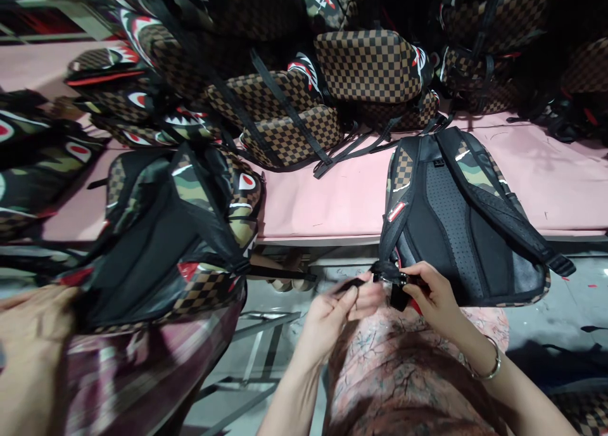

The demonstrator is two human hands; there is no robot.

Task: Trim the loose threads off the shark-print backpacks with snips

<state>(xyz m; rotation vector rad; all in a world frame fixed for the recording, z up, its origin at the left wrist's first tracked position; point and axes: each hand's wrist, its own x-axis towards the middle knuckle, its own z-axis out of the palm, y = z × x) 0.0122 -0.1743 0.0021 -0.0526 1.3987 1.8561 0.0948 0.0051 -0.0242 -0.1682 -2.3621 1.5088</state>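
Observation:
My left hand (349, 303) is closed on a black strap (351, 286) just below the pink table's front edge; its fingers are slightly blurred. Beside it, my right hand (430, 291) pinches a black buckle piece (398, 290) at the strap. A bracelet circles my right wrist. The backpack (451, 220) near my right hand lies with its padded black back panel and shoulder straps facing up, its lower part overhanging the table edge. Checkered and camouflage patches show on its straps, and a small red label on the left one.
Another backpack (156, 252) lies at the left, with another person's hand (42, 315) at its lower edge. Several checkered backpacks (363, 65) with shark-mouth prints are piled along the back of the pink table (318, 205). Metal bars (259, 353) stand below.

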